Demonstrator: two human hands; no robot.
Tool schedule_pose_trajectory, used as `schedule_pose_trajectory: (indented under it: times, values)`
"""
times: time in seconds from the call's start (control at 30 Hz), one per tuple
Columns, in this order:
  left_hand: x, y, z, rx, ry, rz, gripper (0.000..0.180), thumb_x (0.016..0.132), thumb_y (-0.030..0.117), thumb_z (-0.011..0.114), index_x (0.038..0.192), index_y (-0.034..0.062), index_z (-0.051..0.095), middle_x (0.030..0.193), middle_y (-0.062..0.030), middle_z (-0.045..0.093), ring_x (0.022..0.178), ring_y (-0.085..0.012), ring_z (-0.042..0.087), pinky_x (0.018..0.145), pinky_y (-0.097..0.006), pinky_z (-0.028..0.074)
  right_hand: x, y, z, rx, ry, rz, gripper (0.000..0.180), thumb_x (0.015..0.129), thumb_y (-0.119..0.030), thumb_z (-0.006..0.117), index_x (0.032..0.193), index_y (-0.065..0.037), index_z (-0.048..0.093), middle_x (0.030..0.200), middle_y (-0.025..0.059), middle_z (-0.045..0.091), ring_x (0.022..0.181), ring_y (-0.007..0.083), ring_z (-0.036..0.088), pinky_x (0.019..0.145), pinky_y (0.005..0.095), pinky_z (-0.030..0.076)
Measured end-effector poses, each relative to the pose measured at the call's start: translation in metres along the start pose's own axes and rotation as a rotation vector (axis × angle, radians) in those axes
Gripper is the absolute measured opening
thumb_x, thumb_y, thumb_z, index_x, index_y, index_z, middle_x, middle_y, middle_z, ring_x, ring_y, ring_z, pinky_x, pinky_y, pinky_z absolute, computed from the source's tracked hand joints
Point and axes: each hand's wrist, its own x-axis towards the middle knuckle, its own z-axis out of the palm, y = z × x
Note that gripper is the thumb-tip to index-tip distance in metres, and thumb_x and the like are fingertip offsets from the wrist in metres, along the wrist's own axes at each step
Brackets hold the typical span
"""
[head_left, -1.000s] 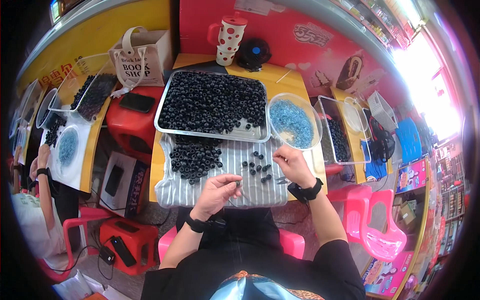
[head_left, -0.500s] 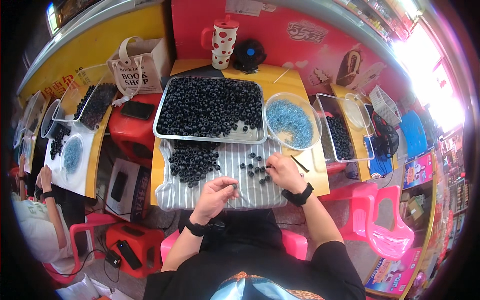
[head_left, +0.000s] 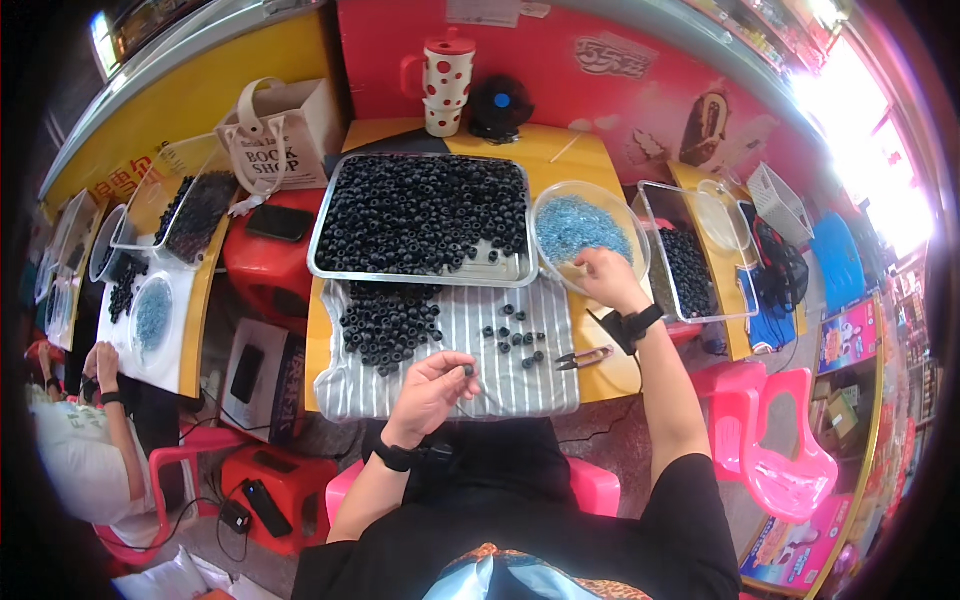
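My left hand (head_left: 432, 392) is above the front of a grey striped cloth (head_left: 460, 385), pinching a small black ring-like piece (head_left: 468, 370) between thumb and fingertips. My right hand (head_left: 610, 277) reaches into the near side of a round clear tub (head_left: 647, 262) of small pale-blue pieces (head_left: 580, 228); its fingers are drawn together, and what lies between them is too small to tell. Several loose black pieces (head_left: 516, 338) lie on the cloth between my hands, and a larger heap (head_left: 380, 325) lies to their left. Behind the cloth, a metal tray (head_left: 420, 277) holds many more.
Thread snips (head_left: 585, 357) lie at the table's right, below my right wrist. At the back stand a dotted tumbler (head_left: 447, 85) and a small black fan (head_left: 500, 108). A co-worker (head_left: 95, 450) sits at the left table. A pink chair (head_left: 775, 440) is on the right.
My right hand has moved from the loose black pieces up and right to the blue tub, uncovering the snips. My left hand stays nearly in place with its black piece.
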Motion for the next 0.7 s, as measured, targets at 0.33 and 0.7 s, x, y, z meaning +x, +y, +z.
schedule_pose_trajectory:
  times: [0.33, 0.7]
  values:
    - [0.0, 0.002, 0.001, 0.019, 0.03, -0.015, 0.02, 0.095, 0.009, 0.058, 0.11, -0.0033, 0.06, 0.09, -0.0111, 0.065, 0.079, -0.0178, 0.065, 0.069, -0.026, 0.051, 0.017, 0.007, 0.01, 0.054, -0.141, 0.097, 0.015, 0.065, -0.006, 0.062, 0.078, -0.004, 0.068, 0.077, 0.0168, 0.067, 0.077, 0.0359, 0.064, 0.069, 0.0416, 0.051]
    - [-0.001, 0.001, -0.001, -0.001, 0.009, 0.005, 0.02, 0.095, 0.008, 0.057, 0.111, -0.0035, 0.059, 0.093, -0.0114, 0.065, 0.08, -0.0174, 0.065, 0.07, -0.026, 0.051, 0.017, -0.006, 0.005, 0.012, -0.159, 0.146, 0.013, 0.062, -0.006, 0.062, 0.072, -0.006, 0.069, 0.073, 0.0155, 0.066, 0.072, 0.0333, 0.065, 0.067, 0.0394, 0.051]
